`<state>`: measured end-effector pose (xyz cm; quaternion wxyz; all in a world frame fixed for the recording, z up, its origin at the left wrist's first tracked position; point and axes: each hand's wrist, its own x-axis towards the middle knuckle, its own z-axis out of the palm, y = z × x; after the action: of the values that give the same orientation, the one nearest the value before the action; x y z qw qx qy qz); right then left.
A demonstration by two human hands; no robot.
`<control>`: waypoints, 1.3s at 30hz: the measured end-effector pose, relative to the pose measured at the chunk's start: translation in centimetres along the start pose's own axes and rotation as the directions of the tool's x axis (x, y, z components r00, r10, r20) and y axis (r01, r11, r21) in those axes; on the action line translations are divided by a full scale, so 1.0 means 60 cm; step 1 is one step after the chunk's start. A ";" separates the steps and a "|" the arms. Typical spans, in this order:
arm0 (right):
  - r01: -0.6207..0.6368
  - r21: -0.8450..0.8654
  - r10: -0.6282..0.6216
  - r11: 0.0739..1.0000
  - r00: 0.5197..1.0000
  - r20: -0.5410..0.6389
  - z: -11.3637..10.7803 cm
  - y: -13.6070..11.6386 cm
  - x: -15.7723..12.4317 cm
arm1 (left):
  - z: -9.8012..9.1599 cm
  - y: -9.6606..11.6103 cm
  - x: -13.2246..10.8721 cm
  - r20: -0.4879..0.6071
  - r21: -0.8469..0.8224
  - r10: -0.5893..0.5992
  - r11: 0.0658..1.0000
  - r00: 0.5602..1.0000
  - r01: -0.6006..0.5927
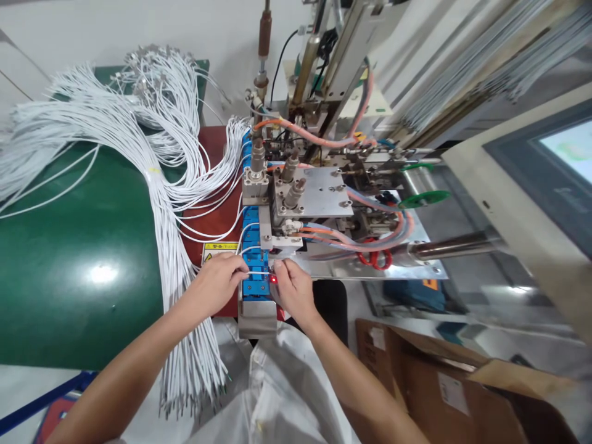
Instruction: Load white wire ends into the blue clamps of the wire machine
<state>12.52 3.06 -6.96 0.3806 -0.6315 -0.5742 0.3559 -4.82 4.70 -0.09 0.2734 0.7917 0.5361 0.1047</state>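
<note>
Both my hands are at the front end of a blue fixture rail (252, 285) on a machine. My left hand (218, 281) pinches a thin white wire (257, 272) that runs across the rail. My right hand (290, 287) pinches the other end of the same wire beside a small red light (273, 280). More white wires (231, 165) sit in the rail's slots further back and loop off to the left. A metal clamp head (277, 203) with cylinders stands just behind my fingers.
A big bundle of white wires (115, 135) lies across the green mat (69, 259) on the left. Orange hoses (351, 237) and red-handled scissors (375, 258) lie on the machine plate. An open cardboard box (439, 382) is at lower right, a screen (564, 148) at far right.
</note>
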 end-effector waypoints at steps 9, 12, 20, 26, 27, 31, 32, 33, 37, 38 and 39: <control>0.004 0.254 0.041 0.967 0.984 -0.172 -0.032 -0.011 0.000 | 0.006 -0.023 0.003 -0.115 0.134 0.127 0.985 0.985 -0.112; 0.006 0.286 0.039 0.958 0.988 -0.150 -0.036 -0.015 -0.004 | 0.007 -0.029 -0.006 -0.127 0.227 0.222 0.955 0.967 -0.190; -0.013 0.307 0.048 0.952 0.993 -0.107 -0.043 -0.007 -0.013 | -0.034 -0.009 -0.098 0.253 0.158 0.319 0.918 0.913 -0.364; -0.027 0.330 0.064 0.944 0.993 -0.102 -0.043 -0.004 -0.016 | -0.041 0.007 -0.113 0.409 0.215 0.224 0.919 0.885 -0.332; -0.028 0.333 0.065 0.943 0.993 -0.099 -0.044 -0.006 -0.017 | -0.041 0.011 -0.108 0.409 0.191 0.242 0.920 0.880 -0.342; -0.019 0.388 0.052 0.922 0.996 -0.074 -0.049 -0.008 -0.032 | -0.028 0.024 -0.091 0.170 0.090 0.212 0.969 0.962 -0.230; -0.010 0.423 0.039 0.906 0.998 -0.058 -0.050 -0.009 -0.038 | -0.021 0.025 -0.089 0.075 0.072 0.160 0.984 0.984 -0.165; -0.003 0.467 0.027 0.884 0.999 -0.044 -0.051 -0.009 -0.044 | -0.014 0.027 -0.086 -0.014 0.053 0.110 0.993 0.994 -0.110; 0.031 0.606 0.001 0.795 0.999 -0.053 -0.056 -0.023 -0.063 | 0.013 0.037 -0.075 -0.187 -0.007 0.067 0.998 0.980 -0.070; 0.041 0.598 0.004 0.800 0.997 -0.073 -0.058 -0.029 -0.064 | 0.019 0.042 -0.071 -0.204 -0.015 0.082 0.996 0.976 -0.087; 0.050 0.569 0.000 0.821 0.996 -0.087 -0.060 -0.035 -0.063 | 0.024 0.048 -0.067 -0.216 -0.025 0.100 0.994 0.971 -0.107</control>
<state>14.45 -0.87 -3.38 0.5800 -0.4954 -0.4336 0.4798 -3.53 -0.21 0.79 0.2225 0.7977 0.5184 0.2131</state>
